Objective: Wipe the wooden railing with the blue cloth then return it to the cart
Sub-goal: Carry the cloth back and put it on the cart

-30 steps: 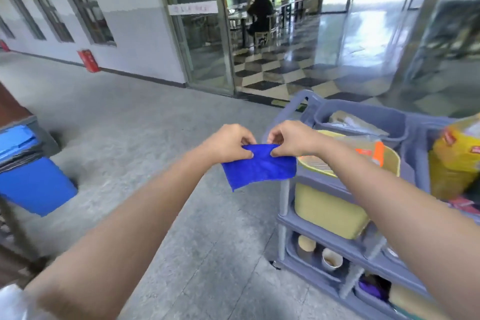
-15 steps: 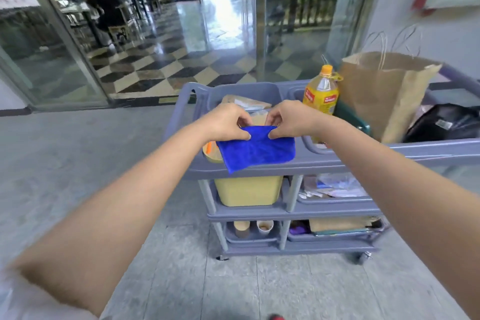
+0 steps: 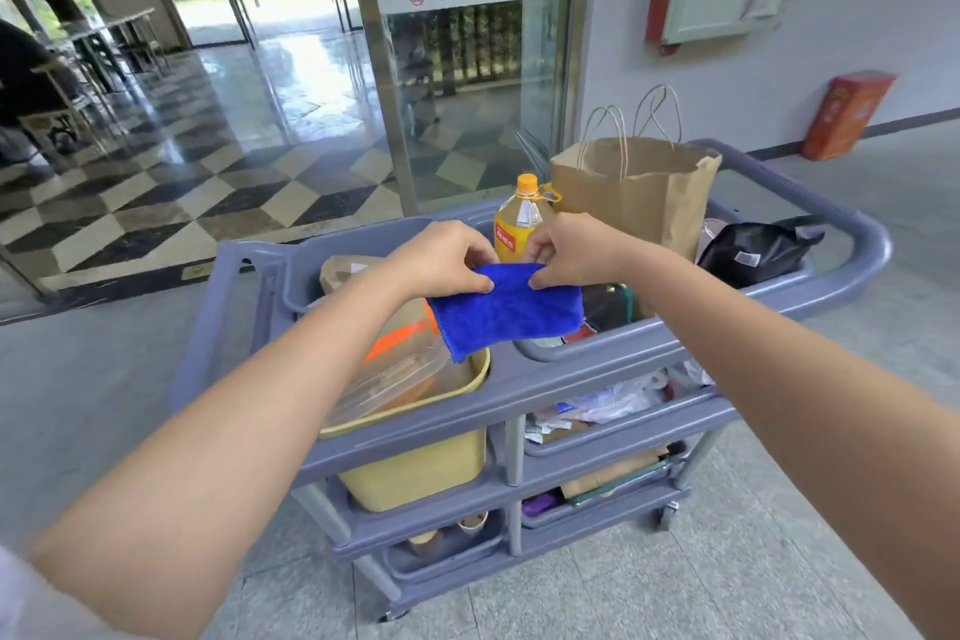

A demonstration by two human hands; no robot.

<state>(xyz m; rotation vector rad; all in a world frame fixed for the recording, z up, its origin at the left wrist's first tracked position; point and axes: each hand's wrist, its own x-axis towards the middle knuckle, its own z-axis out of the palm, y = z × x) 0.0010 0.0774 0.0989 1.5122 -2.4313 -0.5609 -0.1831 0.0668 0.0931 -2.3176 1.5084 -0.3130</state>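
The folded blue cloth (image 3: 506, 309) hangs over the top tier of the grey three-tier cart (image 3: 587, 369), above the divider between its two bins. My left hand (image 3: 441, 257) pinches the cloth's upper left edge and my right hand (image 3: 569, 250) pinches its upper right edge. The cloth's lower corner droops over the yellow tub (image 3: 410, 470) in the cart's left bin. No wooden railing is in view.
A yellow bottle with an orange cap (image 3: 519, 218), a brown paper bag (image 3: 636, 192) and a black bag (image 3: 756, 250) stand in the cart's top tier. Glass doors (image 3: 467, 68) rise behind the cart. A red box (image 3: 844, 120) stands by the right wall.
My view has swung right until the cart is straight ahead. Both hands have carried the cloth from beside the cart's end to over its top tier.
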